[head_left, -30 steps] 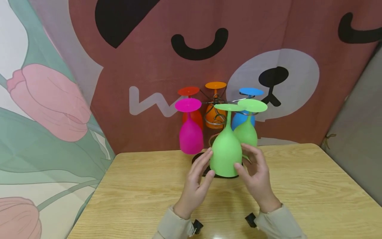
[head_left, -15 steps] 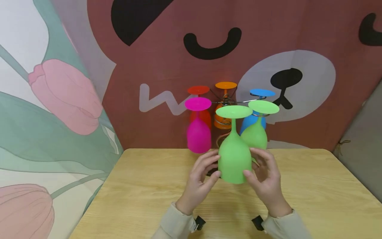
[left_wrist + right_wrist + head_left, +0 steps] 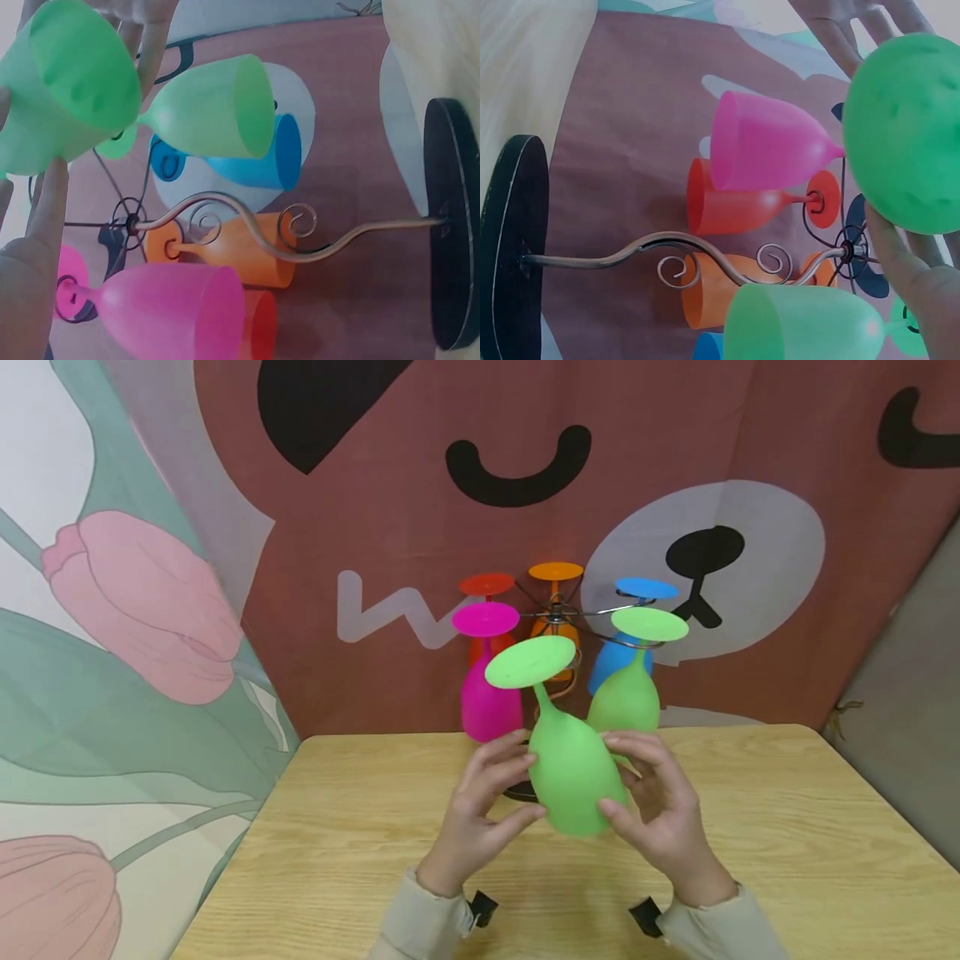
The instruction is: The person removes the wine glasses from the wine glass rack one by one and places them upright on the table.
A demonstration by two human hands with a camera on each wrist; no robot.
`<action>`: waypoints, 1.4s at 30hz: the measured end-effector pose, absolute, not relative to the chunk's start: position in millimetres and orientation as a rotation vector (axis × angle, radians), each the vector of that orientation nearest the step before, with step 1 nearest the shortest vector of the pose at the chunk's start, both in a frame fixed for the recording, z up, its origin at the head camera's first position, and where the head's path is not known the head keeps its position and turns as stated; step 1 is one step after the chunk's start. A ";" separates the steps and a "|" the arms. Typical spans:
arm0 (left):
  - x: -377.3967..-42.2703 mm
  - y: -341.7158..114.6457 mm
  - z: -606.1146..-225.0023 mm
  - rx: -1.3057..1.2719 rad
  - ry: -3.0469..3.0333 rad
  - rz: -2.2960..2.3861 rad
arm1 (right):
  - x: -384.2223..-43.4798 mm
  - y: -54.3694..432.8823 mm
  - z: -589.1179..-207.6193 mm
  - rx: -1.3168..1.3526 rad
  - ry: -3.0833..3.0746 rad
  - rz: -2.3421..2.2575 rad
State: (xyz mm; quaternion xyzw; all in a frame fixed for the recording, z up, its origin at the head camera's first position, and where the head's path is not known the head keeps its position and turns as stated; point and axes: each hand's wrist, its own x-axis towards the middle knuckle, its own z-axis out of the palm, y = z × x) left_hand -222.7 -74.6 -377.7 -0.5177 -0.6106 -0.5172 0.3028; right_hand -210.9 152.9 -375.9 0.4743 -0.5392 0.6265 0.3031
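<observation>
Upside down and tilted, its foot leaning left, a green plastic goblet [image 3: 577,781] is in the air between my two hands. My left hand [image 3: 476,818] holds its left side with fingertips and thumb; my right hand [image 3: 667,818] holds the right side in the same way. Behind it stands a metal stemware rack [image 3: 255,232] with a round black base [image 3: 454,225]. From its arms hang, upside down, a magenta goblet [image 3: 491,702], a red goblet [image 3: 487,583], an orange goblet [image 3: 555,570], a blue goblet [image 3: 615,660] and a second green goblet [image 3: 626,702].
The rack stands on a light wood table [image 3: 337,843]. Close behind the table hangs a brown cloth [image 3: 375,693] with a bear print. A floral cloth [image 3: 150,610] is at the left, and a grey surface [image 3: 907,693] borders the right side.
The held goblet has come toward me, away from the rack, and has tipped so its foot leans left. Both hands have moved with it. The hanging goblets stay on the rack.
</observation>
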 end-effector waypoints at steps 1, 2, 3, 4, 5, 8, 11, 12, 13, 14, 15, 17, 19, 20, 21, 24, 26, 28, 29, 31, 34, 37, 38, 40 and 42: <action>-222.4 -75.9 -376.4 -1.357 -1.621 -1.340 | -210.0 153.4 -375.4 1.258 -1.445 1.667; -222.1 -77.3 -375.1 -1.338 -1.627 -1.305 | -209.2 153.8 -374.8 1.257 -1.463 1.673; -221.4 -78.7 -373.6 -1.316 -1.637 -1.269 | -208.2 154.0 -373.7 1.255 -1.482 1.679; -221.1 -80.1 -372.6 -1.296 -1.647 -1.229 | -207.2 154.0 -372.6 1.254 -1.498 1.686; -220.8 -81.4 -371.4 -1.277 -1.656 -1.188 | -206.3 154.0 -371.4 1.250 -1.515 1.697; -219.8 -84.0 -368.5 -1.252 -1.678 -1.093 | -203.1 153.9 -368.0 1.219 -1.570 1.717; -218.8 -86.2 -366.5 -1.259 -1.692 -1.032 | -198.7 154.2 -365.4 1.164 -1.654 1.752; -218.3 -87.0 -365.8 -1.262 -1.695 -1.013 | -197.0 154.4 -364.4 1.139 -1.691 1.759; -217.9 -87.7 -365.1 -1.266 -1.701 -0.998 | -195.3 154.5 -363.5 1.116 -1.729 1.771; -217.5 -88.3 -364.4 -1.272 -1.705 -0.987 | -193.9 154.9 -362.5 1.097 -1.761 1.785; -217.3 -88.9 -363.6 -1.276 -1.709 -0.978 | -192.4 155.2 -361.6 1.075 -1.789 1.797; -217.5 -89.6 -362.6 -1.280 -1.709 -0.963 | -190.3 155.8 -359.8 1.024 -1.842 1.820; -218.1 -89.6 -362.0 -1.288 -1.706 -0.969 | -188.7 156.5 -358.3 0.967 -1.890 1.845; -218.8 -89.2 -361.9 -1.293 -1.702 -0.970 | -187.9 156.9 -357.7 0.934 -1.913 1.859; -219.3 -88.9 -361.9 -1.296 -1.700 -0.971 | -187.1 157.2 -357.0 0.894 -1.942 1.872; -221.0 -88.1 -362.1 -1.313 -1.697 -0.979 | -185.3 158.3 -354.8 0.799 -2.027 1.906; -221.6 -88.6 -361.9 -1.335 -1.698 -0.983 | -184.5 158.9 -353.2 0.768 -2.065 1.928; -221.3 -90.1 -361.4 -1.361 -1.707 -0.998 | -183.8 159.3 -351.4 0.762 -2.091 1.943; -221.1 -91.2 -361.0 -1.373 -1.712 -1.002 | -183.6 159.5 -350.4 0.763 -2.103 1.948; -220.6 -93.3 -360.0 -1.400 -1.729 -1.006 | -183.2 160.1 -348.5 0.760 -2.127 1.949; -219.8 -95.8 -358.5 -1.430 -1.773 -1.003 | -183.1 161.4 -346.5 0.746 -2.162 1.962; -219.0 -97.2 -357.8 -1.452 -1.821 -0.971 | -182.7 163.0 -345.9 0.725 -2.201 1.970; -218.5 -97.6 -357.4 -1.450 -1.838 -0.942 | -182.3 163.5 -346.0 0.726 -2.209 1.973; -217.8 -98.1 -356.8 -1.432 -1.858 -0.851 | -181.1 164.4 -345.8 0.722 -2.229 1.982; -217.4 -98.2 -355.7 -1.400 -1.858 -0.745 | -180.2 165.3 -345.4 0.736 -2.242 1.985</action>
